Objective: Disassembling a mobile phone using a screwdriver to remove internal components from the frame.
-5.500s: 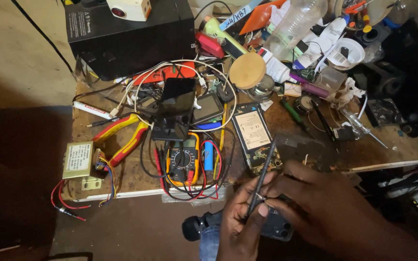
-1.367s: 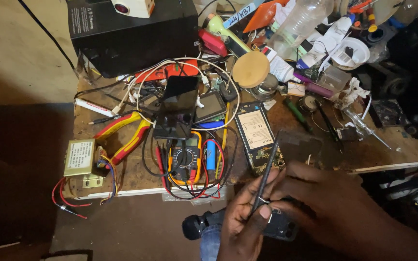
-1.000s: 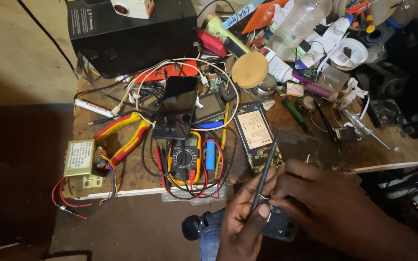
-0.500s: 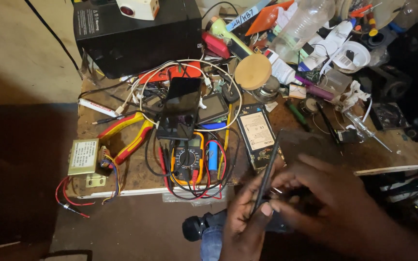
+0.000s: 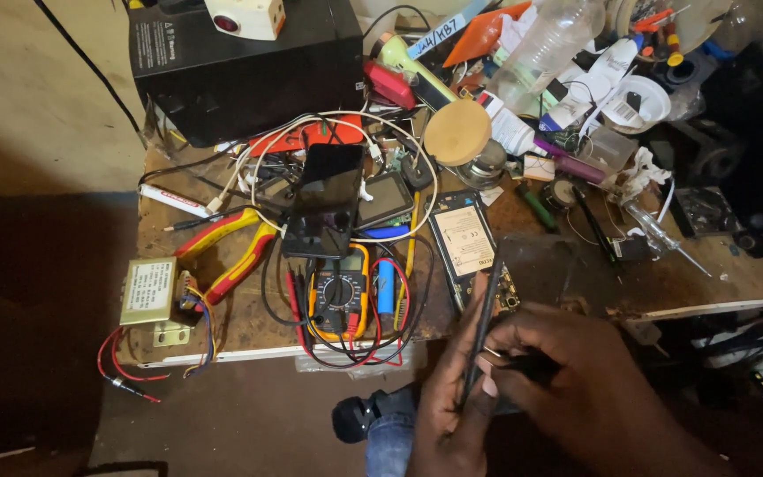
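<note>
My left hand (image 5: 449, 408) is at the bottom centre, closed around a thin dark rod-like tool (image 5: 482, 320) that points up toward the table edge. My right hand (image 5: 586, 382) comes in from the lower right and touches the left hand, its fingertips pinching a small dark device (image 5: 525, 366) that is mostly hidden between the hands. Just beyond the tool's tip lies an opened phone with a pale battery (image 5: 464, 240) on the wooden table (image 5: 708, 281).
A multimeter (image 5: 339, 291) with red and black leads, a dark phone (image 5: 323, 201), red and yellow pliers (image 5: 233, 244), a small transformer (image 5: 147, 291), a black box (image 5: 238, 64), a plastic bottle (image 5: 547, 46) and several loose tools crowd the table. A dark round object (image 5: 351, 419) sits below its edge.
Both hands have kept their hold and stayed almost in place, shifting slightly lower. The view has tilted a little, so the table sits a bit lower in the picture.
</note>
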